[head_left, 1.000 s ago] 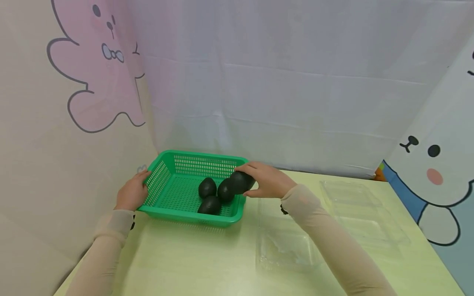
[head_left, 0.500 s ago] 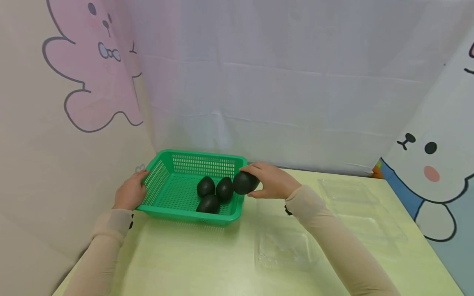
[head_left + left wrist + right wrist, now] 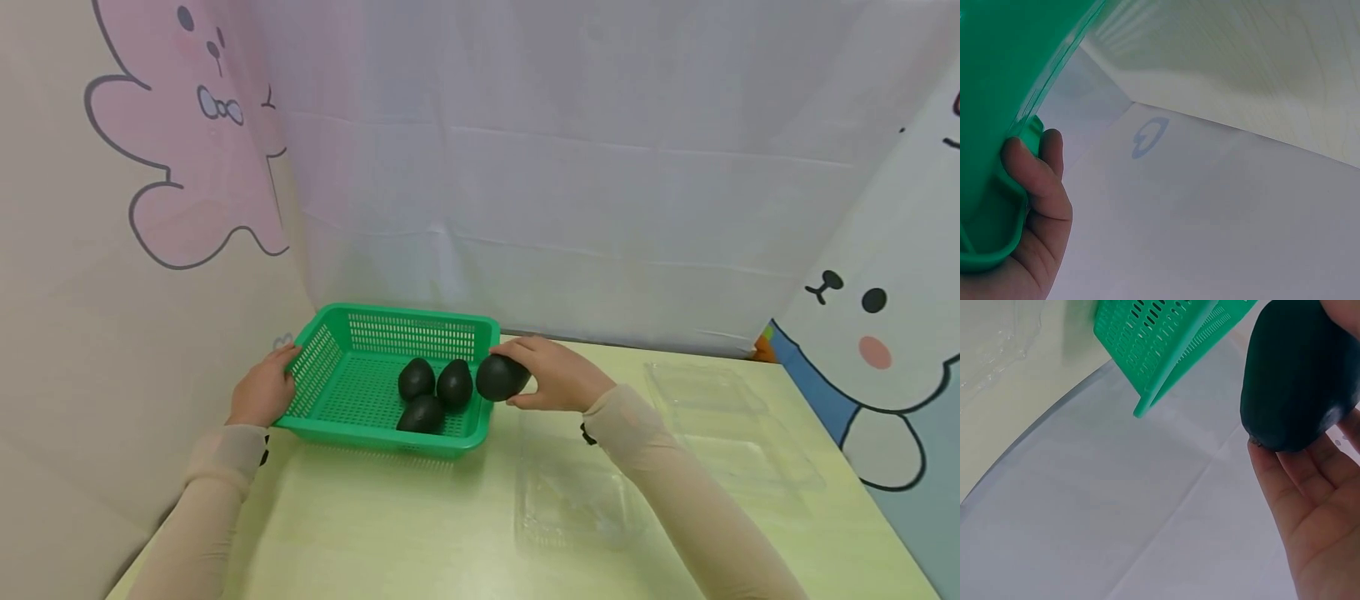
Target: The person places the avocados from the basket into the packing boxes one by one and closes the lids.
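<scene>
A green plastic basket [image 3: 375,433] with slotted walls stands at the back left of the table. My left hand [image 3: 262,390] grips its left rim; in the left wrist view the fingers [image 3: 1032,178] curl over the green edge. My right hand [image 3: 558,375] holds a dark avocado [image 3: 501,377] over the basket's right rim, thumb below and fingers above. The right wrist view shows this avocado [image 3: 1297,381] close up, its stem end by a fingertip. Inside the basket, toward the right, lie three more dark avocados [image 3: 417,381], grouped close together.
A clear plastic tray [image 3: 577,504] lies on the table [image 3: 360,533] in front of the right forearm. More clear trays [image 3: 720,425] lie at the right. White curtain [image 3: 562,208] hangs behind the table, and a printed sheet [image 3: 210,317] borders the left side.
The avocado in my right hand has moved rightward and slightly away from the other avocados, to the basket's right rim. My left hand keeps its grip on the basket.
</scene>
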Available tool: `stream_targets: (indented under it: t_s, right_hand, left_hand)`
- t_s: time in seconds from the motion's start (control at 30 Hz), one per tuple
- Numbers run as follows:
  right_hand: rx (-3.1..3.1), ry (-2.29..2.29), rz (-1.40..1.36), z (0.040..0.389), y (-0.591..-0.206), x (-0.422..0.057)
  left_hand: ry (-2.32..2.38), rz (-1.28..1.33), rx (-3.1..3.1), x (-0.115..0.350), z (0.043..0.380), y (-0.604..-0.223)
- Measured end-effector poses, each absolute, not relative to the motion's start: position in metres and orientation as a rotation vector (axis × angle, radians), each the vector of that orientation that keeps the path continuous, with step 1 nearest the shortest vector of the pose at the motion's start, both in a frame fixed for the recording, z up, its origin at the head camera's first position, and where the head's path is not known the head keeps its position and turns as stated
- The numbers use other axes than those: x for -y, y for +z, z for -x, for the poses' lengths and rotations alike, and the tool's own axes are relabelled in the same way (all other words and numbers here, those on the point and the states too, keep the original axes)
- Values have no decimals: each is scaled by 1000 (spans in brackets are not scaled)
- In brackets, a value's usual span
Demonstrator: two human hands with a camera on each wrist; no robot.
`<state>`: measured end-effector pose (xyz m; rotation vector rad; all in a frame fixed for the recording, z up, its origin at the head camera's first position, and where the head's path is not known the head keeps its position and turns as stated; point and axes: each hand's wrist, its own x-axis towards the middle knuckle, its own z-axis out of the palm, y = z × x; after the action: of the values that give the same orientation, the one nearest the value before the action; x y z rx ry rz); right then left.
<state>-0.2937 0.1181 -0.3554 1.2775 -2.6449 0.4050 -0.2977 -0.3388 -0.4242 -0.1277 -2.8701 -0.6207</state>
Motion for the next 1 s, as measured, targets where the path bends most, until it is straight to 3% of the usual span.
stream_targets:
  t_s: [1.0]
  right_hand:
    - [2657, 430, -1247, 282, -369, -133]
  left_hand:
    - [-641, 134, 2860, 339, 298, -425]
